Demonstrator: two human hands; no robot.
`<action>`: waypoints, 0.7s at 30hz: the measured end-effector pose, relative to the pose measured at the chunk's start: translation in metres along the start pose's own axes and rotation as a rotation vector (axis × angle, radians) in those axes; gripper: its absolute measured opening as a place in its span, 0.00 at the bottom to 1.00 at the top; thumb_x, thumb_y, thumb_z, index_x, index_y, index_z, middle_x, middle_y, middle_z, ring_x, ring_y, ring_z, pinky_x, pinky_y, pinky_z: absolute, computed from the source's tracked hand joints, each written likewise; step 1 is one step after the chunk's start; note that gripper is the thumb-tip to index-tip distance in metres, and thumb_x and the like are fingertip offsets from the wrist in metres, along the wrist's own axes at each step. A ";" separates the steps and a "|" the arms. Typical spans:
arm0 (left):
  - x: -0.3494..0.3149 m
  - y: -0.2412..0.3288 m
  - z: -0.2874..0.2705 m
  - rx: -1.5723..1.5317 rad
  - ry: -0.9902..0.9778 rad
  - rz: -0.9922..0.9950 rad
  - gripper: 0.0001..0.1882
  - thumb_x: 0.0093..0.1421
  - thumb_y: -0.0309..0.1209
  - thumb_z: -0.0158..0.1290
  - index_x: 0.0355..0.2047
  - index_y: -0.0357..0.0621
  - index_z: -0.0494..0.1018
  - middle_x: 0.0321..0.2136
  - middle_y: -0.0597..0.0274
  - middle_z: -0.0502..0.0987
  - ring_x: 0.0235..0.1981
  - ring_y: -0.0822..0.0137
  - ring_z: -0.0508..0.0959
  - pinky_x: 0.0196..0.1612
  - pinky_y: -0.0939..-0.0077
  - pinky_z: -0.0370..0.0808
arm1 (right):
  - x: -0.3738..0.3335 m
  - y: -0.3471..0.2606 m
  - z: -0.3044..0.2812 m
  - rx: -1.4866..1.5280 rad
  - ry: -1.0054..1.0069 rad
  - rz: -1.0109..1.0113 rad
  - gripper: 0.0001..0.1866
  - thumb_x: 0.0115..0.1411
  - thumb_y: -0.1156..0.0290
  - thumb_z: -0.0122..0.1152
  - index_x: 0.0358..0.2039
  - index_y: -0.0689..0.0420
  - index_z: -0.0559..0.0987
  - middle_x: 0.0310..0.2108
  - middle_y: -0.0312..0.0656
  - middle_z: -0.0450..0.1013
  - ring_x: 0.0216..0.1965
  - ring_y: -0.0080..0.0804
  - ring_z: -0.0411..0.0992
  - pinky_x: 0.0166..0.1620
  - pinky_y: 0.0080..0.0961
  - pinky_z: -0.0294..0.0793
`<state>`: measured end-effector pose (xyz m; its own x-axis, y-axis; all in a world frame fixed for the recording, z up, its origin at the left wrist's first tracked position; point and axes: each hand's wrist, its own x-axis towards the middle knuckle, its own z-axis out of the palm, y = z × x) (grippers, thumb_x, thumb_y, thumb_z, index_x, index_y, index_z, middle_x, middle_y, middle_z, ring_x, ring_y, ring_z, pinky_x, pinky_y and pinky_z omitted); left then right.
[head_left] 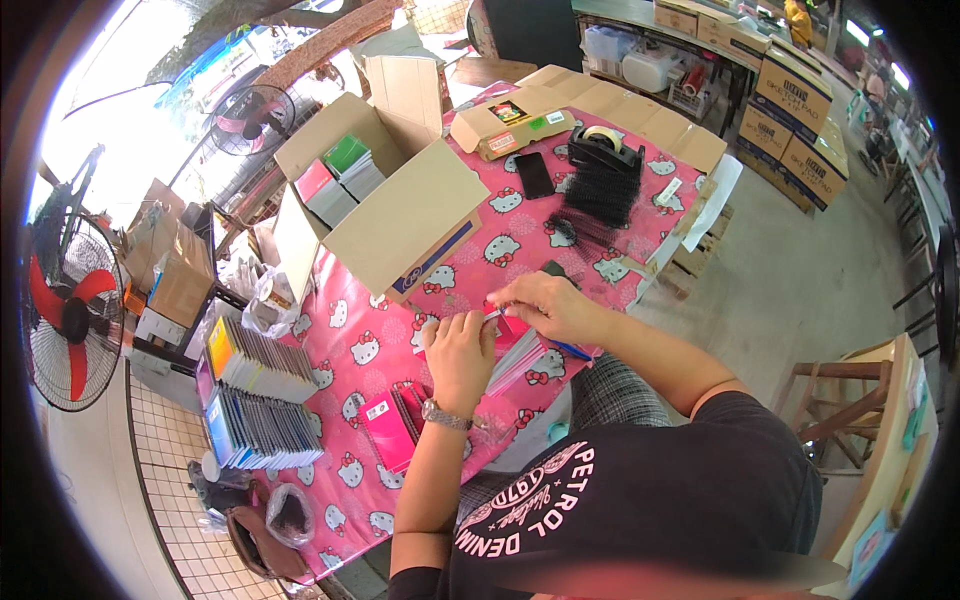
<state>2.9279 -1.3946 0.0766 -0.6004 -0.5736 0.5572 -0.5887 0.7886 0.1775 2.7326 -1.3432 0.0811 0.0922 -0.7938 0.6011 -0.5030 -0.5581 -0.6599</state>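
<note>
A pink-covered notebook (517,361) with white pages lies at the table's near edge, in front of my body. My left hand (456,350) is closed over its far left corner, fingers curled, a watch on the wrist. My right hand (548,303) reaches across to the same far edge and pinches something small there; the fingers hide most of it. Beside my left wrist rest several pink spiral notebooks (388,428). A blue object (570,349) sticks out beside the notebook, under my right forearm. Black spiral binding coils (603,192) lie in a heap beyond my right hand.
An open cardboard box (405,215) holding notebooks stands at the back left. Notebook stacks (262,425) line the left edge. A phone (535,175), tape dispenser (608,147) and flat carton (512,127) sit at the back. A red-bladed fan (75,320) stands far left.
</note>
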 end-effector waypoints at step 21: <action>0.002 0.020 -0.001 0.014 -0.031 -0.004 0.13 0.61 0.34 0.56 0.43 0.40 0.72 0.34 0.55 0.79 0.42 0.54 0.76 0.50 0.56 0.66 | 0.012 0.004 -0.020 -0.214 -0.421 0.121 0.18 0.60 0.60 0.63 0.47 0.56 0.77 0.40 0.45 0.72 0.41 0.49 0.76 0.44 0.42 0.77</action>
<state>2.9153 -1.3801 0.0819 -0.6145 -0.5837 0.5306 -0.5988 0.7831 0.1680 2.7148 -1.3497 0.0945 0.3393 -0.9034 0.2623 -0.6931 -0.4286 -0.5795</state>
